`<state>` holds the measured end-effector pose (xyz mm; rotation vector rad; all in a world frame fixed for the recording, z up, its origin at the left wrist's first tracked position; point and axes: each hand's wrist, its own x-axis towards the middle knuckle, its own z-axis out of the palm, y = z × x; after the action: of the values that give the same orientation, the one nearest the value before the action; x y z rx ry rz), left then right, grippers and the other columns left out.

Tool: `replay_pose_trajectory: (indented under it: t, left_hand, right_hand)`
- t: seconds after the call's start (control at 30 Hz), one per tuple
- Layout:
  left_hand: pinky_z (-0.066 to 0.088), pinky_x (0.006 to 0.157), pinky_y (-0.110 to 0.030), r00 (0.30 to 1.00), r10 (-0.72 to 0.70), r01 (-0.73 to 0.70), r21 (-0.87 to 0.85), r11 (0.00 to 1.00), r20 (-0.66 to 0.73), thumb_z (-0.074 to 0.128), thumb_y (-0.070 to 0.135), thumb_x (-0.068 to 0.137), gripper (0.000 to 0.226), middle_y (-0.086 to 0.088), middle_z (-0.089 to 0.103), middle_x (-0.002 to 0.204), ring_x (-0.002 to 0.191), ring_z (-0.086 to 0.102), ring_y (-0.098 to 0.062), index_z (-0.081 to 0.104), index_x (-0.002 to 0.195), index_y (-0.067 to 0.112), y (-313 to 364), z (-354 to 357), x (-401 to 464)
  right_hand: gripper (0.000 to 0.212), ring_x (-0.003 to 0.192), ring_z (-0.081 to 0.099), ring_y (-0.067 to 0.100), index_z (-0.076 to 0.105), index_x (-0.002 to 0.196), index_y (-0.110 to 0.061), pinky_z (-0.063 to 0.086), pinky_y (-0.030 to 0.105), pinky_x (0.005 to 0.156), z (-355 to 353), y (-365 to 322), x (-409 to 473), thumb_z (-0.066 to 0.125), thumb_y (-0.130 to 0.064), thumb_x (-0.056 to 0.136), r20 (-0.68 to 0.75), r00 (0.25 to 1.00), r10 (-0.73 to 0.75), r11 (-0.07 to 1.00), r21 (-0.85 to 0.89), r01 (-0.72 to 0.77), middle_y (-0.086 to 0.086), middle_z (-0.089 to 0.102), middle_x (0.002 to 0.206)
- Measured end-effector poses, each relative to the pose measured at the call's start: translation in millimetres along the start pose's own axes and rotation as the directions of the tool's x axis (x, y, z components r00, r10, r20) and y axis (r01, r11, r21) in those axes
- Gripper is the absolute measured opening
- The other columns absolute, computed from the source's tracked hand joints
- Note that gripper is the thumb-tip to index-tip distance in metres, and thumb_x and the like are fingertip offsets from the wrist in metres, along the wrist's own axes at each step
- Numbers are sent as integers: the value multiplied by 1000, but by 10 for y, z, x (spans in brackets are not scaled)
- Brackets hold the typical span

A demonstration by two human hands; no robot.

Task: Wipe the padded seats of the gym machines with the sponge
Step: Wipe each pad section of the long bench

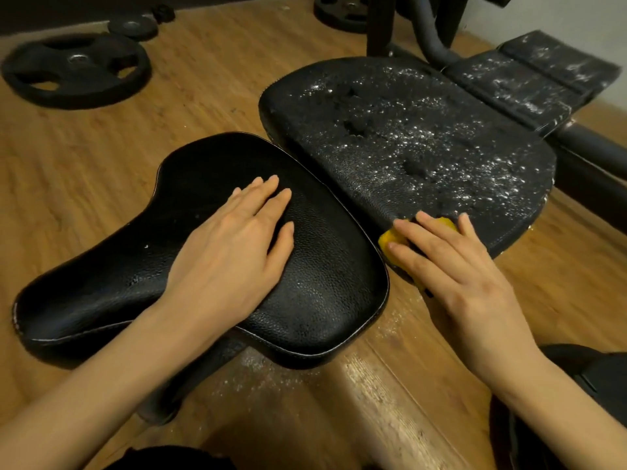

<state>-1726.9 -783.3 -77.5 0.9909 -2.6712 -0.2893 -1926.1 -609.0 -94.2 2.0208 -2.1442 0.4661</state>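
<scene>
While the left hand point(234, 245) is resting flat on the near seat point(101, 293), wiping is starting.
The right hand point(451, 276) is pressing the sponge point(390, 240) with straight fingers at the speckled seat point(424, 140)'s near edge; next, probably strokes across it.

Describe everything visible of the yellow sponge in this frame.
The sponge is yellow, apparently soft foam, and mostly hidden under the right hand, whose fingers lie spread on top, pressing it down. Only a corner at its left and a sliver between the fingers show. It sits at the near edge of the speckled seat pad, next to the gap between the two pads. Its full shape cannot be told.
</scene>
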Motion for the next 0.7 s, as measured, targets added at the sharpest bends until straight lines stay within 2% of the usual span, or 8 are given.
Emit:
replay_pose_trajectory:
  t: [0.23,0.33,0.47,0.57,0.63,0.7]
  left_hand:
    - [7,113,-22,1000,20,-20,-3,1000,-2,39,33,101,48,-2,36,155,145,29,-14,44,146,15,-7,-1,29]
    - [13,114,-23,999,49,-49,-25,998,-16,40,27,101,44,-3,42,152,143,34,-15,50,142,13,13,26,65]
    - [15,114,-23,999,45,-46,-47,998,-7,37,30,97,48,-4,44,150,141,37,-16,52,140,14,35,91,87]
    - [16,114,-24,999,45,-45,-36,998,-9,35,31,97,49,-5,44,151,141,38,-17,52,140,14,33,111,78]
    - [15,114,-24,999,48,-49,-28,998,-8,35,32,97,50,-5,42,152,142,37,-17,50,141,13,28,104,73]
    - [15,115,-25,999,52,-52,-32,998,-8,35,32,97,51,-6,42,152,142,36,-17,49,142,13,24,102,73]
  right_hand:
    - [34,139,37,28,58,130,-7,32,52,113,133,-93,404,45,-9,99,69,997,18,998,-63,-14,9,48,144]
    - [38,142,32,25,54,136,-8,32,49,113,49,-94,254,42,-9,100,94,996,3,999,-48,1,6,44,148]
    - [40,142,34,24,55,135,-7,32,51,113,-29,-102,74,47,-7,96,89,996,-12,1000,-27,15,5,45,147]
    - [34,137,41,27,59,130,-6,39,48,110,129,-113,506,49,-6,98,70,997,22,998,-57,-18,7,51,142]
    - [33,134,45,27,61,127,-7,45,40,104,247,-145,861,47,-11,97,53,997,55,994,-97,-49,6,54,139]
    - [35,135,44,26,60,129,-8,47,37,101,266,-163,961,49,-11,97,74,995,61,990,-130,-51,5,54,140]
